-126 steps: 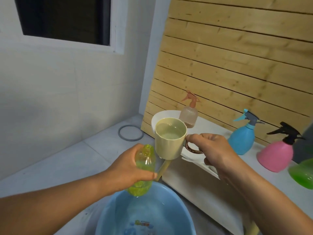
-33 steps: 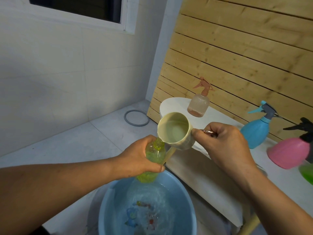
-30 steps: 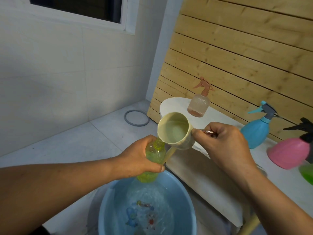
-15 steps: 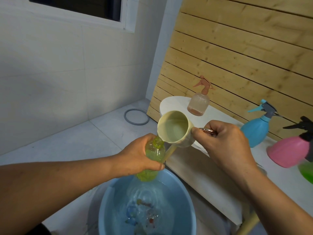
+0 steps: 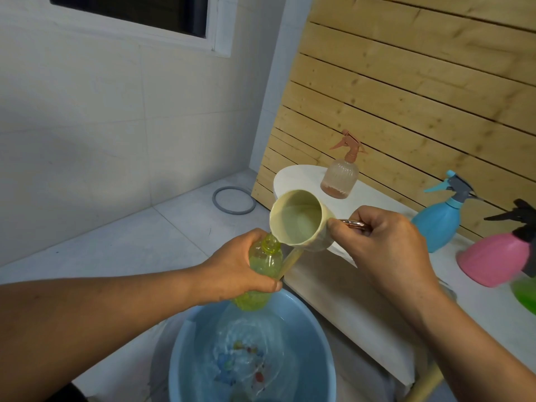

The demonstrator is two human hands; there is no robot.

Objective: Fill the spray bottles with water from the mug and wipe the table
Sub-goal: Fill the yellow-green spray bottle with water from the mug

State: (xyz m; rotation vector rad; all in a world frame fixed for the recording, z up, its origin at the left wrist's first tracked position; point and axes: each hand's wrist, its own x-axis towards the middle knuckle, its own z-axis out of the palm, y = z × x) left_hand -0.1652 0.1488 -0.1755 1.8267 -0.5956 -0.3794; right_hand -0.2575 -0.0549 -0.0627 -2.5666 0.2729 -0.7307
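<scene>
Left hand (image 5: 232,269) grips the capless green bottle (image 5: 262,266) over the blue basin (image 5: 313,343). Right hand (image 5: 385,250) holds the cream mug (image 5: 301,220) by its handle, tilted, lip at bottle mouth, beside the white bench (image 5: 348,300).

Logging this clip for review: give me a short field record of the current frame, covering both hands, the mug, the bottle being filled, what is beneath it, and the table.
left hand: grips the capless yellow-green translucent plastic bottle round its body
right hand: holds the cream plastic mug by its metal handle
mug: tilted, lip at the bottle's mouth, water inside
below bottle: round light blue plastic basin holding rippled water
white table: carries clear ribbed spray bottle, blue spray bottle, pink spray bottle
</scene>
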